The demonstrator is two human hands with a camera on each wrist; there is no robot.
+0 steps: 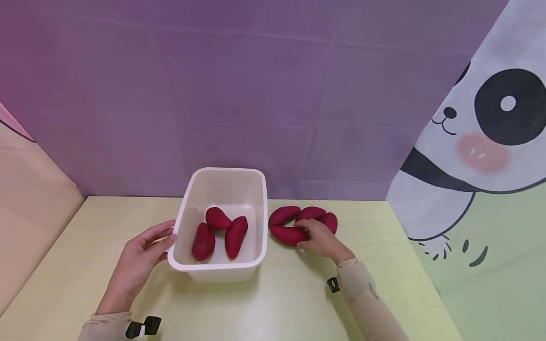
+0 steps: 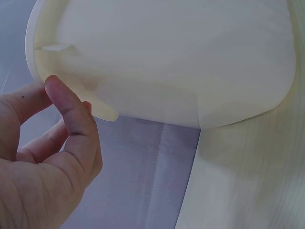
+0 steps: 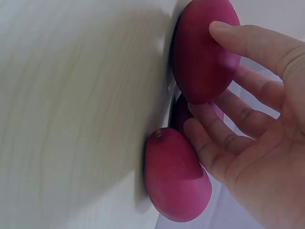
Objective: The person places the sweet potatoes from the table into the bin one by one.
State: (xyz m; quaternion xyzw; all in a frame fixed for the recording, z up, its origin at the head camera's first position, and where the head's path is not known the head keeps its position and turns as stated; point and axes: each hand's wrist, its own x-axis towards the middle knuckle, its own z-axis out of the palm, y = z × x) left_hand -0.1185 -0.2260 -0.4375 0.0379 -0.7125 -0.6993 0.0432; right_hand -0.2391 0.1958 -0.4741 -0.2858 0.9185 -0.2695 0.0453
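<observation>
A white plastic bin (image 1: 221,266) stands on the table with three dark red mangoes inside, one of them a long mango (image 1: 236,237). My left hand (image 1: 142,255) pinches the bin's left rim between thumb and fingers; in the left wrist view the fingertips (image 2: 53,83) meet the rim. Right of the bin lie several more red mangoes in a cluster. My right hand (image 1: 320,239) grips the front mango (image 1: 286,235) at its right end, thumb on the near side and fingers behind. In the right wrist view, another mango (image 3: 177,176) touches or nearly touches the little finger.
The pale wooden table (image 1: 281,303) meets a purple backdrop (image 1: 239,94) just behind the bin. A panda-printed sheet (image 1: 452,208) borders the right side, and a beige panel (image 1: 34,203) the left. Back mangoes (image 1: 283,215) lie close against the gripped one.
</observation>
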